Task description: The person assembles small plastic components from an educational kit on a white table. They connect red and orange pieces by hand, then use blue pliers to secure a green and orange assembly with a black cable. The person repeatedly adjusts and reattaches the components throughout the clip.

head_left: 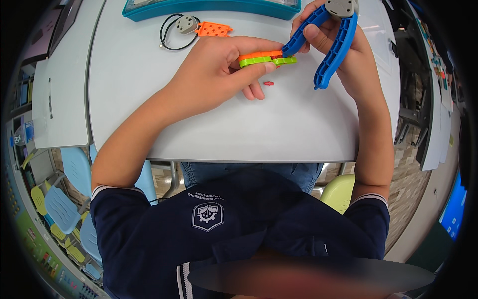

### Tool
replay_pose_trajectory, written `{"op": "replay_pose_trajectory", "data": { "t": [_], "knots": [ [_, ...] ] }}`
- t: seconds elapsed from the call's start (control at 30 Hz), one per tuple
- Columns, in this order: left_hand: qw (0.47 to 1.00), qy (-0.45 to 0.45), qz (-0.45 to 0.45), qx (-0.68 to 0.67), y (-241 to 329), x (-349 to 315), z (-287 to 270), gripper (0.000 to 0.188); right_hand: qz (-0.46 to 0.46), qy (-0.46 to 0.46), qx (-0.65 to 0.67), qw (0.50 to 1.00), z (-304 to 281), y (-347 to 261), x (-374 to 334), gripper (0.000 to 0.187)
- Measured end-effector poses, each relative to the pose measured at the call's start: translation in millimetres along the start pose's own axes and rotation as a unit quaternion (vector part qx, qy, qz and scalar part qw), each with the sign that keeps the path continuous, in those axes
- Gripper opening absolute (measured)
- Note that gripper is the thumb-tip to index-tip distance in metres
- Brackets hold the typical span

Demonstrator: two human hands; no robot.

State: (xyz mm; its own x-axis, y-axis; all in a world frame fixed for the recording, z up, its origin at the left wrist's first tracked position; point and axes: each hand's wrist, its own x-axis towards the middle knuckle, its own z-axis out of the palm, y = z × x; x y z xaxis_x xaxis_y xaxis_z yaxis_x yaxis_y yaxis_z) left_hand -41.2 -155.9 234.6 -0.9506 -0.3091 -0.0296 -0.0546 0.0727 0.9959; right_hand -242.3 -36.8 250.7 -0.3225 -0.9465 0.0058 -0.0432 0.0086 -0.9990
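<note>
My left hand (209, 74) pinches a pair of stacked toy building beams (259, 58), orange over lime green, between thumb and fingers above the white table. From the right, my right hand (361, 62) grips two blue curved toy building arms (337, 50) that spread from a grey round hub (340, 7). One blue arm's lower tip meets the right end of the orange beam; whether they are joined I cannot tell. The other arm's tip hangs free. A small red connector pin (269, 83) lies on the table just below the beams, close to my left fingertips.
Beyond my left hand lie a grey motor-like block (186, 24) with a looped black cable and an orange perforated plate (214, 29). A teal tray (214, 8) stands at the table's far side. The white table's (259, 142) near edge runs before my body. Blue chairs (62, 209) stand at the left.
</note>
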Motion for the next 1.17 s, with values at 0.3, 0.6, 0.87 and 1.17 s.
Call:
{"op": "replay_pose_trajectory", "data": {
  "t": [0.3,0.6,0.87,1.17],
  "knots": [
    [0.998,0.027,0.041,0.048,-0.4,0.7,-1.4,0.033,0.057,-0.043,0.029,0.997,-4.1,2.6,1.5,0.018],
    [0.993,0.1,0.056,0.012,-1.4,6.1,-7.4,0.034,-0.047,0.08,0.077,0.993,3.8,-7.6,6.2,0.019],
    [0.984,0.129,0.086,0.082,-3.1,5.1,-11.0,0.036,-0.022,0.193,-0.11,0.975,-33.8,-26.1,12.1,0.009],
    [0.976,0.114,0.147,0.11,-9.4,6.9,-14.1,0.034,0.08,0.163,-0.334,0.925,-157.3,43.1,43.1,0.055]
  ]
}}
